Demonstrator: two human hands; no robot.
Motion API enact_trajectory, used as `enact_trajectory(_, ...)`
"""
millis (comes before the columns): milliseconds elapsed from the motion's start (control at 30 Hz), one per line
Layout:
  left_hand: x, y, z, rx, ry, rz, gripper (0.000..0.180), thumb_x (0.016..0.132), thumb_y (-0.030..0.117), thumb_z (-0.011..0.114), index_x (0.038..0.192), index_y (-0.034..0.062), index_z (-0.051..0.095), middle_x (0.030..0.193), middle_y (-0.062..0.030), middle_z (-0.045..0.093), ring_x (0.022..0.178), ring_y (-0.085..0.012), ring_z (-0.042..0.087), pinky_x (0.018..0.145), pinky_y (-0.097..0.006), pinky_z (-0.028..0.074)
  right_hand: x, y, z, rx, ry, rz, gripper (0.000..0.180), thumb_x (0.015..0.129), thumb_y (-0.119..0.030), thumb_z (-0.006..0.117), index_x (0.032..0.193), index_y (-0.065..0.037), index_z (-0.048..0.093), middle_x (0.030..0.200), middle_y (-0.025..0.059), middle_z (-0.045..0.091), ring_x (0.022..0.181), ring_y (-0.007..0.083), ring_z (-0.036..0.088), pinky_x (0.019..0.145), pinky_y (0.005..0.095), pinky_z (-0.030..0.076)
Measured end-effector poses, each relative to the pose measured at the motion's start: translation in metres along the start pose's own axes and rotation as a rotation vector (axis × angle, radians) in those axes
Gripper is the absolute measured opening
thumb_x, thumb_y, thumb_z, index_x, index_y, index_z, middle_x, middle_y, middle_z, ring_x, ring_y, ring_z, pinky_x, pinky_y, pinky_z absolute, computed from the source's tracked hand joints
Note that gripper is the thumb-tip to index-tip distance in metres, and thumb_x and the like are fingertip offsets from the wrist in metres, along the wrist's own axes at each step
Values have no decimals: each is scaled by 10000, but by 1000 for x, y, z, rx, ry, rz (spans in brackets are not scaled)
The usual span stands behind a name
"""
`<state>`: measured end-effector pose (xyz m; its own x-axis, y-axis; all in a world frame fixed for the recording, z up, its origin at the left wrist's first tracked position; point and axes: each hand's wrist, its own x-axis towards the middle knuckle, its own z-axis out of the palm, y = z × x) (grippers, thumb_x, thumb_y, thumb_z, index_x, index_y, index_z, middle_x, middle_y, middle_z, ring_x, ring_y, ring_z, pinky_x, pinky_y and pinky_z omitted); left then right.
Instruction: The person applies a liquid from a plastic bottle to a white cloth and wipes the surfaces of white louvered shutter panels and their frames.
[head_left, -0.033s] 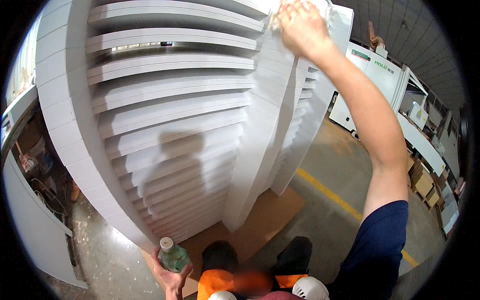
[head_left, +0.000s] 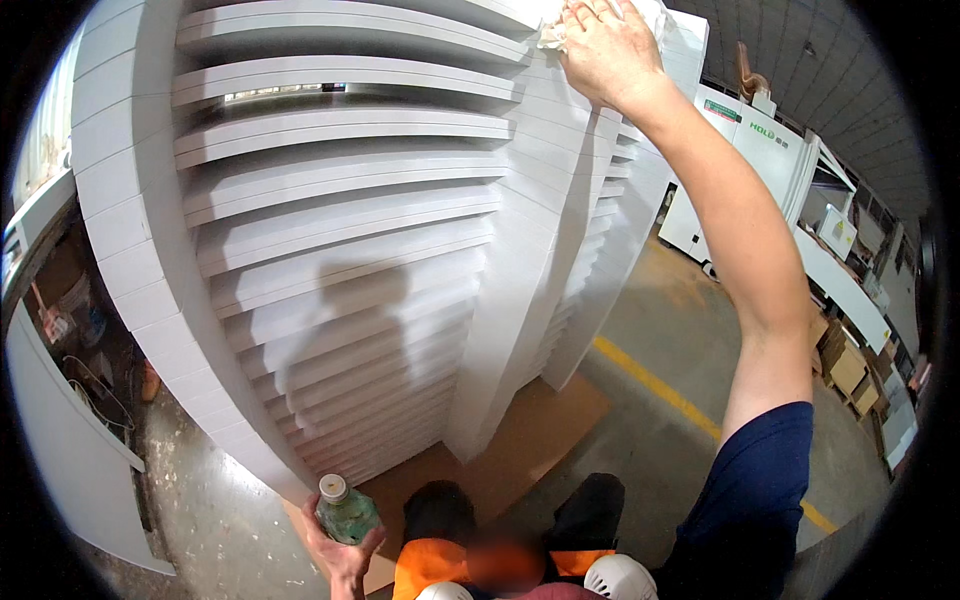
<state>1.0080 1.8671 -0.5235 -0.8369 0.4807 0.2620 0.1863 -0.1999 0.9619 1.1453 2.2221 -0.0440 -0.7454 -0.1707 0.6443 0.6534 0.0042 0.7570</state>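
Observation:
A tall stack of white louvred shutter panels (head_left: 350,220) stands upright in front of me. My right hand (head_left: 612,55) is raised to the top of the stack's middle post and presses a whitish crumpled cloth (head_left: 551,36) against it, fingers over the cloth. Low at the left, my left hand (head_left: 340,555) is wrapped round a clear greenish plastic bottle (head_left: 348,514) with a white cap. The bottle is held upright near the lower left edge of the stack, and what is inside it is hard to make out.
The stack rests on a brown board (head_left: 530,430) on the concrete floor. A yellow line (head_left: 660,383) runs along the floor to the right. Beyond it are a white machine (head_left: 745,150) and stacked cardboard pieces (head_left: 843,365). A pale curved panel (head_left: 70,440) stands at left.
My right hand and the cloth have shifted very slightly at the top of the post, and the hand is less blurred. My left hand and the bottle stay in place.

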Motion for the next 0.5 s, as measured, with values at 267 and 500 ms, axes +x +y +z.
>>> enact_trajectory(267,-8,21,-10,64,16,-56,855,469,194,793,1225,39,424,987,-105,594,888,-231,608,813,-361,505,-84,-95,-23,320,-141,-144,469,840,-86,447,1286,57,475,1327,228,481,1226,363,456,1072,439,323)
enact_trajectory(500,-12,27,-6,7,11,-20,858,498,181,819,1244,40,419,1023,-96,578,924,-229,596,840,-367,493,-79,-88,-14,235,76,-65,464,784,-136,524,1193,81,558,1218,194,587,1180,296,535,1045,412,379)
